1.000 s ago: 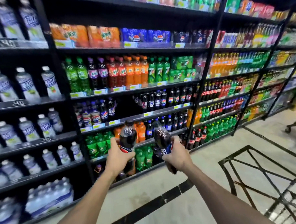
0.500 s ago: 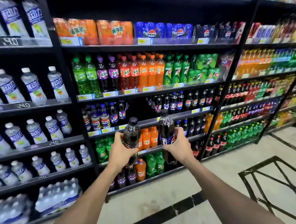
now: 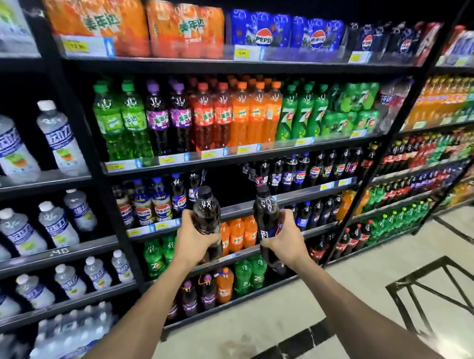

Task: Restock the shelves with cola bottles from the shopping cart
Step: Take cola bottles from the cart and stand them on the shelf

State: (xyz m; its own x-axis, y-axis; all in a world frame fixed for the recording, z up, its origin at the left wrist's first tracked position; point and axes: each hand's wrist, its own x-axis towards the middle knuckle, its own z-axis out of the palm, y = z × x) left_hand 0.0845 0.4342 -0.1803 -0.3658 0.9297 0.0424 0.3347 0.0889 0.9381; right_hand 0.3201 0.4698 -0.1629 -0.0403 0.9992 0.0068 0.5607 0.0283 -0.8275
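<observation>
My left hand [image 3: 193,241] grips a dark cola bottle [image 3: 206,212] with a black cap, held upright. My right hand [image 3: 284,237] grips a second dark cola bottle [image 3: 265,213] with a blue and red label, also upright. Both bottles are raised in front of the cola shelf [image 3: 259,203], where a dark gap [image 3: 225,185] opens between the blue-capped cola bottles [image 3: 159,203] on the left and the black-capped ones [image 3: 315,169] on the right. The bottles are still out in front of the shelf edge, not on it.
Black shelving is filled with green, purple, red and orange soda bottles [image 3: 215,116] above, orange and green ones below, and water bottles [image 3: 56,140] in the left bay. The black wire shopping cart [image 3: 445,291] stands at the lower right on the pale tiled floor.
I have come closer to the shelves and both hands have lifted the bottles up toward the gap in the cola shelf. The cart has slid further out of view at the right.
</observation>
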